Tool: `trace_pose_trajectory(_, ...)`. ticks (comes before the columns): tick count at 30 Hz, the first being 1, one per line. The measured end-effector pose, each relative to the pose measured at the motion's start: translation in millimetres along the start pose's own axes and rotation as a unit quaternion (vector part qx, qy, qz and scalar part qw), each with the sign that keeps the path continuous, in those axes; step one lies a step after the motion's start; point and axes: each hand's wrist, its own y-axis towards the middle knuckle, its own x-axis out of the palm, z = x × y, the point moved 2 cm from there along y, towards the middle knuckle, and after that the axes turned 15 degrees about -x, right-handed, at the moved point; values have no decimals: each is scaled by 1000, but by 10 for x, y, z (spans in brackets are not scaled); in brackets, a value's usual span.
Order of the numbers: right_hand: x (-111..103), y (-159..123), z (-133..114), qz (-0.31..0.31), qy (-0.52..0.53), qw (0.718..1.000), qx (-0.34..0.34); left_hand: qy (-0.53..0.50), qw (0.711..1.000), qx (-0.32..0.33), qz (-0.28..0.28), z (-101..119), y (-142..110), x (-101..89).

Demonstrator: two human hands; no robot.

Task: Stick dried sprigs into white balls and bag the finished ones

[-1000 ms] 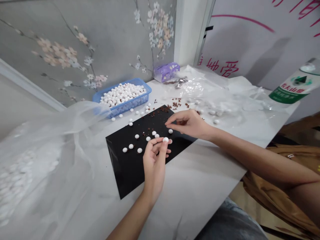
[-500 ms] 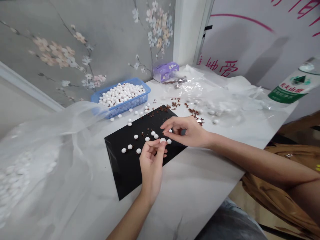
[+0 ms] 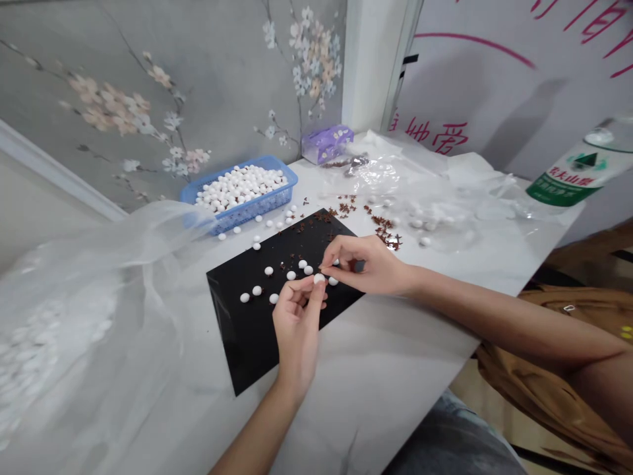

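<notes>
the left hand (image 3: 297,333) is holding a white bead (image 3: 319,279) at its fingertips, while the right hand (image 3: 368,267) is pinching narrowly at 3 o'clock beside it, over a black sheet (image 3: 247,343).

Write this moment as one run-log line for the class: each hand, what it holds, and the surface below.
left hand: holds white bead | right hand: fingertips next to bead | below: black sheet

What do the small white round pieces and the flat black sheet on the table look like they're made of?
The small white round pieces have a smooth, satiny, domed surface, so possibly hard candy or plastic; the look leaves that open. The flat black sheet looks like glossy plastic or coated card, since light reflects off its surface.
</notes>
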Motion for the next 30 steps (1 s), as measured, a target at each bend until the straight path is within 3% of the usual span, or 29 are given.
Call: trace_pose_trajectory(30,39,-60,60,-48,78,995,44,-14,1000,-16,-8,-32,15,-27)
